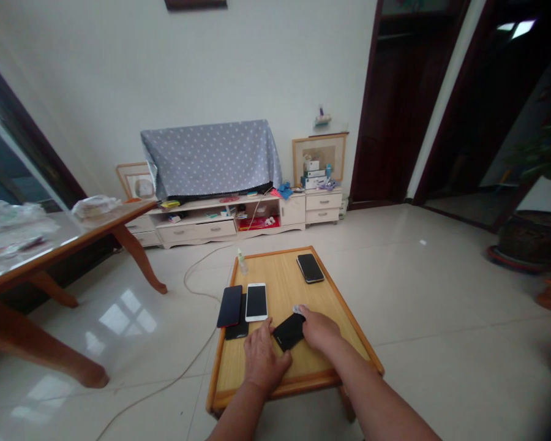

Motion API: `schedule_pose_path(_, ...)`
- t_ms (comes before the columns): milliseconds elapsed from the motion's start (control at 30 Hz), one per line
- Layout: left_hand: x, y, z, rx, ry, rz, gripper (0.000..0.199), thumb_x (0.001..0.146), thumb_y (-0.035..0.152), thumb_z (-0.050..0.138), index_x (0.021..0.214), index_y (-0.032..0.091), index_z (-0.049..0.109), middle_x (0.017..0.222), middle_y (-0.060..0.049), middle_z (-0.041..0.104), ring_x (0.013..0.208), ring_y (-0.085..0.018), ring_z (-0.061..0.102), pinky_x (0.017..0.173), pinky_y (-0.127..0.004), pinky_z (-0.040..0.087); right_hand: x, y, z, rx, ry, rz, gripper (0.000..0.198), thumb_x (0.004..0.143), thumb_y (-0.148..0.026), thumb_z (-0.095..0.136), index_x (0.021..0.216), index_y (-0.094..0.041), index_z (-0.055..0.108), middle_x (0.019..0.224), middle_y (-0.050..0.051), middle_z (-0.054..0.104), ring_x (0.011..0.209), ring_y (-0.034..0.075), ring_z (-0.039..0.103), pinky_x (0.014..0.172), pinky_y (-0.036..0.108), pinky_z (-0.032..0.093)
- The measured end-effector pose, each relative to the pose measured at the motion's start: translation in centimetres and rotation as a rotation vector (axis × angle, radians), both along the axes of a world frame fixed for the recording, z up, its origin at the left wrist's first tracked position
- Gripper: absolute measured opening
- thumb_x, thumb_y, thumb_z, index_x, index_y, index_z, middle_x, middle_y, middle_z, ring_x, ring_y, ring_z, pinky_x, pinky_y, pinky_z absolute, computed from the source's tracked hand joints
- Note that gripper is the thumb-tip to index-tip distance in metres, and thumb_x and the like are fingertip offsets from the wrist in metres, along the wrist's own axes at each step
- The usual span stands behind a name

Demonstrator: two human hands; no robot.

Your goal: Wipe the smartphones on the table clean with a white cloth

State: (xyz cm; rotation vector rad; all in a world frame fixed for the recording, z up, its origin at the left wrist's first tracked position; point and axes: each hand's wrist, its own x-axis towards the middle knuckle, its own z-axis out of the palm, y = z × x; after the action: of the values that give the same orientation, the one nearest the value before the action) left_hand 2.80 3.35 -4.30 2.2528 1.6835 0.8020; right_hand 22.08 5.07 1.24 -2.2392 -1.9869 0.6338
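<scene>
A black smartphone [289, 331] lies tilted on the small wooden table [282, 269]. My left hand [262, 355] steadies it, fingers at its upper left corner and thumb at its lower edge. At the phone's far right corner, my right hand [319, 327] is closed on a small whitish wipe [298, 309]; most of the wipe is hidden under the fingers. Left of my hands lie a white phone [256, 301] with a dark screen, a dark blue phone [231, 305] and, partly under that one, another black phone [239, 329].
Black phones [310, 268], apparently stacked, lie near the table's far right edge. A small clear spray bottle [242, 263] stands at the far left corner. A cable [188, 361] runs across the floor. Beyond are a low white cabinet [197, 231] and a larger wooden table [96, 229].
</scene>
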Motion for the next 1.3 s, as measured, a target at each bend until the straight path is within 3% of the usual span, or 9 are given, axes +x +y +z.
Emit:
schedule_pose_path(100,0.0,0.0,-0.1,0.009,0.001,0.002,0.083,0.066,0.031,0.068,0.142,0.017,0.039,0.120,-0.012,0.065,0.119,-0.030,0.055,0.110,-0.046,0.028,0.1,-0.5,0.0,0.000,-0.012,0.003,0.061,0.093,-0.022,0.037,0.154,-0.028,0.035,0.126,0.014,0.068,0.111,0.028,0.066,0.085,0.038,0.048)
schedule_pose_path(300,0.0,0.0,-0.4,0.032,-0.001,0.000,0.079,0.069,0.034,0.067,0.141,0.016,0.039,0.119,-0.011,0.065,0.119,-0.029,0.055,0.110,-0.046,0.030,-2.6,-3.3,-0.1,0.003,0.028,0.189,0.057,0.088,-0.031,0.052,0.144,-0.044,0.047,0.122,0.004,0.072,0.108,0.027,0.068,0.085,0.034,0.047)
schedule_pose_path(533,0.0,-0.1,0.1,-0.030,0.022,0.016,0.083,0.066,0.032,0.068,0.142,0.018,0.039,0.123,-0.012,0.065,0.122,-0.030,0.054,0.112,-0.046,0.028,0.0,-2.7,0.6,-0.027,-0.035,0.062,0.063,0.092,-0.023,0.040,0.155,-0.029,0.034,0.126,0.014,0.068,0.109,0.030,0.067,0.084,0.039,0.049)
schedule_pose_path(633,0.1,-0.2,0.3,-0.034,0.018,0.018,0.077,0.071,0.033,0.065,0.142,0.017,0.040,0.122,-0.012,0.065,0.121,-0.029,0.055,0.111,-0.046,0.028,-2.0,-4.5,0.1,-0.016,-0.002,0.168,0.061,0.090,-0.028,0.048,0.150,-0.039,0.040,0.123,0.008,0.071,0.107,0.028,0.069,0.085,0.036,0.048)
schedule_pose_path(733,0.2,-0.2,0.3,-0.012,0.012,0.027,0.069,0.077,0.033,0.060,0.141,0.017,0.041,0.120,-0.012,0.066,0.119,-0.028,0.056,0.110,-0.045,0.029,-2.9,-5.7,-0.2,0.036,0.027,0.310,0.058,0.093,-0.030,0.044,0.150,-0.039,0.040,0.120,0.008,0.072,0.105,0.029,0.069,0.084,0.037,0.048)
schedule_pose_path(867,0.1,-0.2,0.3,-0.026,0.021,0.010,0.079,0.067,0.033,0.067,0.141,0.017,0.041,0.122,-0.012,0.065,0.121,-0.029,0.054,0.111,-0.045,0.028,0.3,-4.6,0.3,-0.059,-0.027,0.075,0.060,0.095,-0.033,0.041,0.154,-0.032,0.034,0.122,0.011,0.071,0.108,0.027,0.068,0.085,0.035,0.048)
schedule_pose_path(967,0.1,-0.2,0.2,-0.026,0.019,0.011,0.080,0.067,0.032,0.068,0.140,0.018,0.041,0.122,-0.011,0.064,0.121,-0.028,0.054,0.110,-0.044,0.028,2.1,-4.1,0.5,-0.067,-0.063,0.001,0.059,0.097,-0.030,0.034,0.156,-0.028,0.031,0.118,0.013,0.072,0.107,0.028,0.069,0.084,0.037,0.048)
schedule_pose_path(1200,0.1,-0.3,0.0,-0.005,0.019,0.018,0.077,0.068,0.034,0.068,0.139,0.018,0.042,0.123,-0.011,0.064,0.121,-0.028,0.054,0.109,-0.045,0.029,-1.2,-6.7,-0.7,-0.041,-0.015,0.199,0.071,0.087,-0.026,0.049,0.155,-0.029,0.032,0.112,0.012,0.075,0.100,0.028,0.071,0.078,0.034,0.048)
schedule_pose_path(1300,0.2,-0.3,0.1,-0.007,0.026,0.019,0.077,0.069,0.033,0.067,0.139,0.018,0.041,0.123,-0.011,0.064,0.121,-0.028,0.054,0.109,-0.044,0.029,0.1,-6.0,-0.2,-0.035,-0.054,0.119,0.068,0.088,-0.023,0.046,0.154,-0.031,0.034,0.112,0.013,0.074,0.101,0.028,0.071,0.079,0.036,0.048)
